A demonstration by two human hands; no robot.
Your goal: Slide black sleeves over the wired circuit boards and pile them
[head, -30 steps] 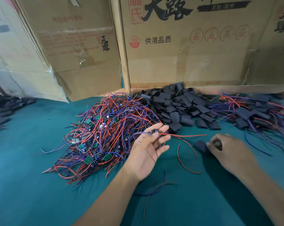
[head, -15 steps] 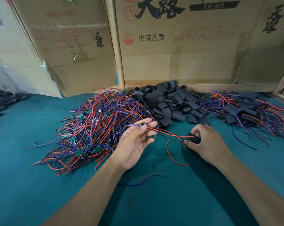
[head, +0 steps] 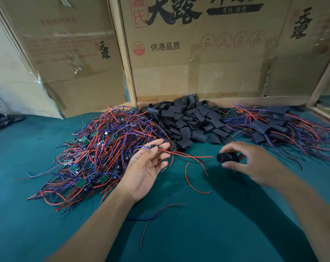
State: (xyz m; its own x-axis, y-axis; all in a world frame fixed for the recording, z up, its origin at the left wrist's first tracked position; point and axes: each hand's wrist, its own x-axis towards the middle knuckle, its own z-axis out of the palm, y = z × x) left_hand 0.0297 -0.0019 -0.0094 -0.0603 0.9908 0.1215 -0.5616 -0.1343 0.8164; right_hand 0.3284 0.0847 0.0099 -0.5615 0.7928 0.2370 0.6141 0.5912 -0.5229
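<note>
Pinched in the right hand [head: 255, 163], a black sleeve [head: 227, 157] held open.
Left hand [head: 147, 167] grips a wired board's red leads [head: 188, 156], near the wire heap [head: 96, 152].

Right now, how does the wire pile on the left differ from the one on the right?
The left pile shows bare green boards among the wires; the right pile has its boards hidden under black sleeves. The left pile is bigger and heaped higher; the right pile lies flatter and more spread out. The left pile sits by the left hand; the right pile lies beyond the right hand. Both are red and blue wires on the green table.
</note>
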